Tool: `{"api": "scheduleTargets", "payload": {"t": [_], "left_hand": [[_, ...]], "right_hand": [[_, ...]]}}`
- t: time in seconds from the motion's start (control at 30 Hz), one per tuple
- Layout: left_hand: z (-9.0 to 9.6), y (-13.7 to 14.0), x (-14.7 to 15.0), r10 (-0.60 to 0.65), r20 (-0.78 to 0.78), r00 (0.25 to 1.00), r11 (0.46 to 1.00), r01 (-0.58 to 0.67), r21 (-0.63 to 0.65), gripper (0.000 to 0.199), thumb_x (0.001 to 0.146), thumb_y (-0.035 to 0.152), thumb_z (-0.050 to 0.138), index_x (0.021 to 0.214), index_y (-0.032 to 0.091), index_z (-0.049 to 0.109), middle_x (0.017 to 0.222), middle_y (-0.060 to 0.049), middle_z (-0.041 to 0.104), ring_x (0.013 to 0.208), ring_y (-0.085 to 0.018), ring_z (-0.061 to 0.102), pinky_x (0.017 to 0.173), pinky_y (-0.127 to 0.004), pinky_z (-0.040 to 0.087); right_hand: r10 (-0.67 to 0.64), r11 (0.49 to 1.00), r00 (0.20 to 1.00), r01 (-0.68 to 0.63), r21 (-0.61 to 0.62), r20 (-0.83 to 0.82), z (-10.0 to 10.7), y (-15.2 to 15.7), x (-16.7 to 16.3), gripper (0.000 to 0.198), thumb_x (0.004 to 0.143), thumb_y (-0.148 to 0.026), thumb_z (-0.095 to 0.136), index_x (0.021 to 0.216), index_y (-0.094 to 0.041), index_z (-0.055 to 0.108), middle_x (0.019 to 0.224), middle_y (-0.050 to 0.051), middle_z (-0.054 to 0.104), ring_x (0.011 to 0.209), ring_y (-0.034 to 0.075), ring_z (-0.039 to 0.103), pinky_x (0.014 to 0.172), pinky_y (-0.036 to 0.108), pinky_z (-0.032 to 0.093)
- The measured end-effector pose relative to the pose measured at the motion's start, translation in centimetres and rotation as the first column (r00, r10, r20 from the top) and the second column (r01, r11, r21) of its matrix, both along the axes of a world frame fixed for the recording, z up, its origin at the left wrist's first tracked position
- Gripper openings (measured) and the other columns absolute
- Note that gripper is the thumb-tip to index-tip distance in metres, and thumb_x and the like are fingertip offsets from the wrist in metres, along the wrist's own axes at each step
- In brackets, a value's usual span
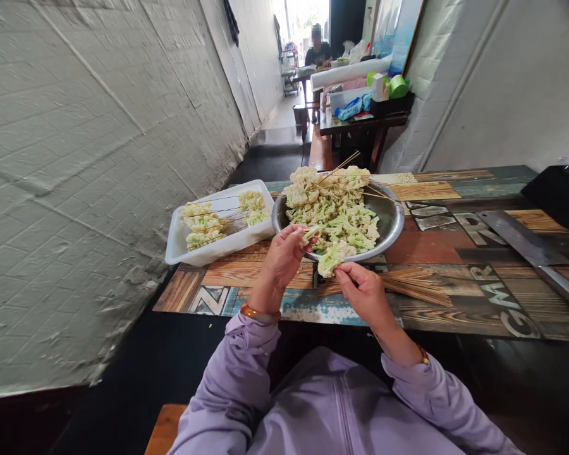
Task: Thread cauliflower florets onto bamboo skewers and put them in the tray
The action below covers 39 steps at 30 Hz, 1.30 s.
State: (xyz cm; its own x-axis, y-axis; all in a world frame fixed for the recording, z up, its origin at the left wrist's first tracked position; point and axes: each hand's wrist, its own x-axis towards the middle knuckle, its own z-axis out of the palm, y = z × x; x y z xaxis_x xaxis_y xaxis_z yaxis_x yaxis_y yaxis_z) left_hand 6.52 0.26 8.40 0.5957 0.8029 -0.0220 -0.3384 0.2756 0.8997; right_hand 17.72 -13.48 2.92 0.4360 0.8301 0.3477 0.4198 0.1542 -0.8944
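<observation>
My left hand [284,256] pinches a small cauliflower piece [310,236] over the near rim of a metal bowl [394,230]. Between the fingers of my right hand [363,291] is a larger cauliflower floret [332,259], held just in front of that rim. Loose cauliflower pieces [348,221] fill much of the bowl, and skewered cauliflower [329,182] lies across its far side. To the left stands a white plastic tray [218,251] with several skewered cauliflower bunches [203,224] in it. Bare wooden skewers [420,285] lie in a bundle beside my right hand.
A cleaver [526,240] lies on the patterned table [448,246] at the right, near a black object [554,196]. A brick-patterned wall [99,158] rises at the left. Farther back, another table [367,123] holds packages, and a person [317,54] sits beyond.
</observation>
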Motion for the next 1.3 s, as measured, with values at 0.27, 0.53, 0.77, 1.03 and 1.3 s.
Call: {"api": "scheduleTargets", "payload": {"t": [0.27, 0.53, 0.77, 1.03, 1.3], "left_hand": [[-0.22, 0.06, 0.10, 0.018, 0.002, 1.000, 0.999, -0.019, 0.034, 0.020, 0.072, 0.029, 0.072, 0.081, 0.016, 0.061, 0.081, -0.003, 0.068, 0.070, -0.011, 0.063, 0.056, -0.019, 0.043], [-0.15, 0.02, 0.18, 0.031, 0.014, 0.999, 0.999, -0.032, 0.011, 0.024, 0.069, 0.030, 0.075, 0.081, 0.014, 0.062, 0.080, -0.003, 0.067, 0.069, -0.011, 0.064, 0.059, -0.020, 0.045], [-0.08, -0.05, 0.11, 0.026, 0.008, 1.000, 0.999, -0.027, 0.026, 0.023, 0.069, 0.030, 0.075, 0.080, 0.014, 0.063, 0.081, -0.003, 0.067, 0.069, -0.010, 0.063, 0.058, -0.019, 0.043], [-0.24, -0.03, 0.12, 0.035, -0.021, 0.999, 0.998, -0.034, 0.047, 0.023, 0.070, 0.032, 0.075, 0.080, 0.014, 0.064, 0.080, -0.002, 0.065, 0.073, -0.011, 0.063, 0.060, -0.020, 0.044], [-0.57, -0.43, 0.33, 0.088, -0.047, 0.995, 0.978, -0.077, 0.192, 0.018, 0.072, 0.029, 0.072, 0.081, 0.015, 0.066, 0.085, -0.002, 0.064, 0.069, -0.008, 0.057, 0.059, -0.020, 0.042]], "right_hand": [[-0.023, 1.000, 1.000, 0.023, 0.009, 0.009, 0.21, -0.34, 0.14, 0.025, 0.090, -0.036, 0.052, 0.080, -0.019, 0.067, 0.057, -0.001, 0.062, 0.052, 0.014, 0.057, 0.047, 0.023, 0.039], [-0.015, 1.000, 1.000, 0.015, -0.019, 0.008, 0.39, -0.43, 0.08, 0.027, 0.090, -0.037, 0.052, 0.081, -0.018, 0.068, 0.055, -0.001, 0.061, 0.051, 0.013, 0.056, 0.046, 0.022, 0.039], [-0.017, 1.000, 1.000, 0.017, -0.010, -0.006, 0.50, -0.56, 0.07, 0.026, 0.090, -0.037, 0.052, 0.080, -0.018, 0.068, 0.054, -0.002, 0.060, 0.050, 0.013, 0.055, 0.046, 0.022, 0.039], [-0.005, 1.000, 1.000, 0.005, -0.023, -0.014, 0.17, -0.42, 0.11, 0.027, 0.090, -0.036, 0.051, 0.081, -0.017, 0.068, 0.055, -0.002, 0.059, 0.049, 0.012, 0.053, 0.046, 0.021, 0.038], [-0.007, 0.999, 1.000, 0.007, -0.047, 0.001, 0.49, -0.64, 0.31, 0.025, 0.089, -0.034, 0.052, 0.079, -0.017, 0.067, 0.058, -0.002, 0.059, 0.051, 0.011, 0.051, 0.048, 0.021, 0.037]]}}
